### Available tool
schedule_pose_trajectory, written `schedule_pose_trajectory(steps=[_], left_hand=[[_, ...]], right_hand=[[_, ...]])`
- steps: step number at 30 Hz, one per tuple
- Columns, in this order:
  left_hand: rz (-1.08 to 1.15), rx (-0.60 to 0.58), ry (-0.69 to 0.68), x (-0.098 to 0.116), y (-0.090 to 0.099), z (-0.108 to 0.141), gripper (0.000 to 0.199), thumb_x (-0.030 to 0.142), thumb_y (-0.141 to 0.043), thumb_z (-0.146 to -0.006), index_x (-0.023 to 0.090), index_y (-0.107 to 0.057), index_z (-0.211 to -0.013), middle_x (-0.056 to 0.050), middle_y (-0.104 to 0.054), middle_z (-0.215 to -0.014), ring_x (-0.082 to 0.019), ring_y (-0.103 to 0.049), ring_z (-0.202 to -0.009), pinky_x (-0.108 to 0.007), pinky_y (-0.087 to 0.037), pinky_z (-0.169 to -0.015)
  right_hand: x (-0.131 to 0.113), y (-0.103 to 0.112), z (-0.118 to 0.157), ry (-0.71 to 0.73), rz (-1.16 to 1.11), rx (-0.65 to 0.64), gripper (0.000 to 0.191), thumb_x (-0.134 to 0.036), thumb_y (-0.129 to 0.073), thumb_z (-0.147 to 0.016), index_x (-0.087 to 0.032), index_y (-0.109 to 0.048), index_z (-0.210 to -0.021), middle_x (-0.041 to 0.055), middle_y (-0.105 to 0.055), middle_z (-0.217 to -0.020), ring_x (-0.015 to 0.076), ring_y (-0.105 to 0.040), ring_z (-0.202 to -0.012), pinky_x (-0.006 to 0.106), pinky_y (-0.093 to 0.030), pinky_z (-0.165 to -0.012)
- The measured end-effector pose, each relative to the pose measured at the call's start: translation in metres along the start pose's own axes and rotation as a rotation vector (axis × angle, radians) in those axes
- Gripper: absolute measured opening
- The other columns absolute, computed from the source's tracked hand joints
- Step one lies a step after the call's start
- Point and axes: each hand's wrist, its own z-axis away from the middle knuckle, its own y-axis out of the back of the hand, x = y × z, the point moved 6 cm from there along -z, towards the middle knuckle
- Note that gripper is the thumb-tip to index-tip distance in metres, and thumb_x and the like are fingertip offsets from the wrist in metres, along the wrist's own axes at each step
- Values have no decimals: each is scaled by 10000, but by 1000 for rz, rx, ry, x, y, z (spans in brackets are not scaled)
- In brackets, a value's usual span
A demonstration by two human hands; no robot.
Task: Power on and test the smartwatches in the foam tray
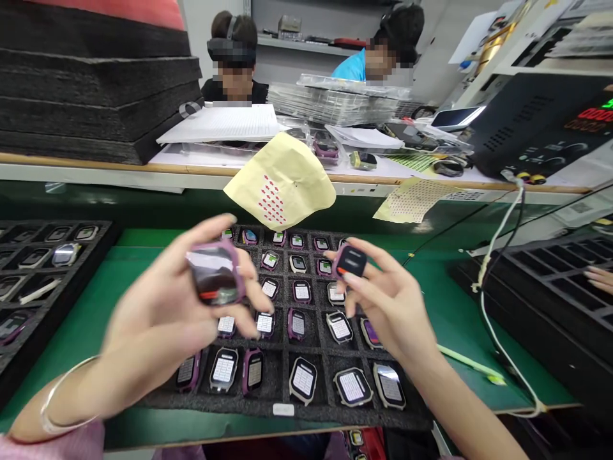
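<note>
A pink sleeve (pixel 71 444) and a thin silver bangle (pixel 45 406) lie nearest, on the left arm. Past them the left hand (pixel 158 306), slightly blurred, grasps a square purple-framed watch with a glossy dark screen (pixel 215 271), fingers curled about its edges. The right hand (pixel 395 297) pinches a smaller purple-edged watch with a black face (pixel 352 260) between thumb and fingers. Both watches are held above a black foam compartment tray (pixel 239 404), which bears a small white label (pixel 283 409) on its front rim and purple- and pale-framed watches in its cells. The left hand blocks the view of cells on the tray's left side; the right hand and forearm cover some on the right.

The tray lies on a green tabletop (pixel 83 332), with another black foam tray (pixel 103 236) to its left. On the right are a pale green stick-like piece (pixel 472 364), a hanging white cable (pixel 486 313) and stacked black trays (pixel 541 332), another person's hand (pixel 601 279) at their edge.

Farther off, a yellow paper sheet with red arrows (pixel 306 185) hides part of the back row. The shelf beyond carries black foam blocks (pixel 96 96), clear plastic trays (pixel 335 102) and a black power supply with lit digits (pixel 541 121). Two people sit behind.
</note>
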Motion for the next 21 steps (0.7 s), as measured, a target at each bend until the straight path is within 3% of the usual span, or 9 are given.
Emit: schedule_pose_trajectory(steps=[4, 9, 17, 21], left_hand=[[-40, -50, 119, -47, -3, -31, 603, 113, -703, -780, 215, -467, -1325, -68, -618, -1049, -215, -658, -925, -327, -590, -774], [-116, -92, 175, -92, 0, -50, 582, 180, -681, -817, 187, -410, -1332, -37, -612, -926, -176, -662, -824, -326, -603, -720], [3, -231, 163, -105, -2, -46, 592, 107, -640, -811, 218, -408, -1345, -68, -615, -1047, -218, -659, -955, -397, -582, -842], [16, -218, 162, -106, -1, -47, 513, 167, -603, -867, 222, -426, -1345, -74, -620, -1049, -213, -660, -950, -399, -585, -840]], right_hand=[[35, -2, -10, -75, -7, -48, 492, -206, -735, -785, -209, -550, -1242, 121, -669, -1112, 171, -644, -699, 237, -524, -454], [42, -6, -6, -66, 10, -121, 416, -220, -678, -800, -206, -588, -1206, 126, -682, -1111, 190, -663, -689, 256, -529, -449], [49, -1, -7, -25, 141, -50, 272, -279, -708, -828, -195, -637, -1077, 90, -726, -961, 110, -593, -488, 195, -406, -366], [50, -1, -5, -31, 123, -96, 291, -277, -693, -841, -197, -642, -1116, 102, -722, -1001, 132, -624, -524, 207, -428, -372]])
